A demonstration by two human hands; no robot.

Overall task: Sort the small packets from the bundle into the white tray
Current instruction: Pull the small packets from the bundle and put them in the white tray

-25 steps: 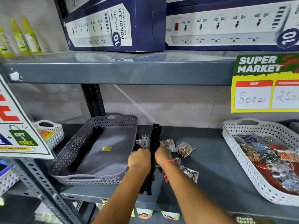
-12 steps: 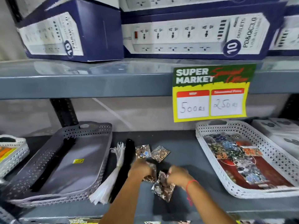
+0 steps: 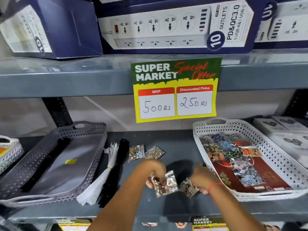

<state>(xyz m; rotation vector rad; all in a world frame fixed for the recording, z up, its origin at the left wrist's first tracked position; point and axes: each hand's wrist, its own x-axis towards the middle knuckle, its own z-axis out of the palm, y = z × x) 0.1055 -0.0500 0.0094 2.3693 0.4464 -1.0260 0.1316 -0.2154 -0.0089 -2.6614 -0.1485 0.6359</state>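
**Inspector:** Start with the item under sort.

**Assistant:** Two clear packets, held just above the grey shelf (image 3: 175, 144). The left hand (image 3: 152, 170) has its fingers closed on the larger packet (image 3: 165, 185); the right hand (image 3: 200, 176) is closed on the smaller packet (image 3: 188, 187). The two packets touch or nearly touch at their inner edges. I cannot tell whether they are joined.

**Inspector:** Destination?

**Assistant:** The white tray (image 3: 283, 165) lies to the right of both hands, its near-left rim just beside the right wrist. Its long axis runs from front to back, angled slightly rightward. It already holds many similar packets.

**Inspector:** Which hand is nearer?

**Assistant:** The right, clearly. In my judgement its packet needs only a short rightward carry over the rim; the left packet must cross further.

**Inspector:** Outstanding stock?

**Assistant:** Two loose packets (image 3: 145, 152) lie flat on the shelf behind the left hand, apart from the tray. A grey tray (image 3: 93, 147) stands well to the left, with white and black strip bundles (image 3: 108, 169) beside it. A price sign (image 3: 176, 89) hangs above.
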